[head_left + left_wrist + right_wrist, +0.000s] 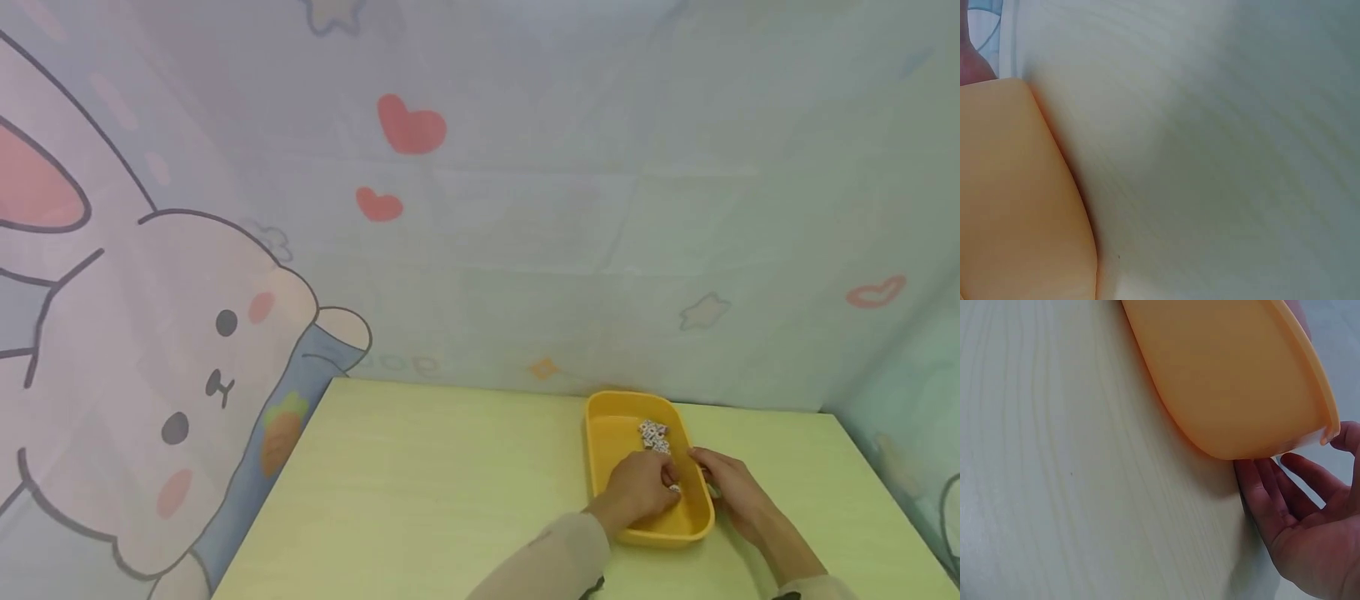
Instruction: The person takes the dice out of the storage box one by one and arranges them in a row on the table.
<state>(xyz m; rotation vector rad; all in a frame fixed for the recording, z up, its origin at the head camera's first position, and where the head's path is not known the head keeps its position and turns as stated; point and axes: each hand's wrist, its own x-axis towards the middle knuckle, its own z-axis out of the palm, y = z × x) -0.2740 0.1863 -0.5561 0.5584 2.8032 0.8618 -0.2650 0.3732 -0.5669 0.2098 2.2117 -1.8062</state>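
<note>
A yellow tray (596, 454) stands on the table, with a small heap of white beads (652, 435) bearing dark marks near its far end. Inside the tray, my left hand (639, 489) has its fingers bent downward, and a single white bead (675, 489) shows at its fingertips. My right hand (738, 492) holds the tray's right side. From the right wrist, one finger of that hand (1310, 531) meets the rim while the others bend in against the lower wall. The left wrist view catches only the tray's outer wall (1022, 187) and a bit of skin.
The pale yellow-green table (420, 475) reaches left and right of the tray. Behind it hangs a cloth backdrop (525, 233) printed with hearts and a large rabbit (127, 400). The tray's far end is close to the table's back edge.
</note>
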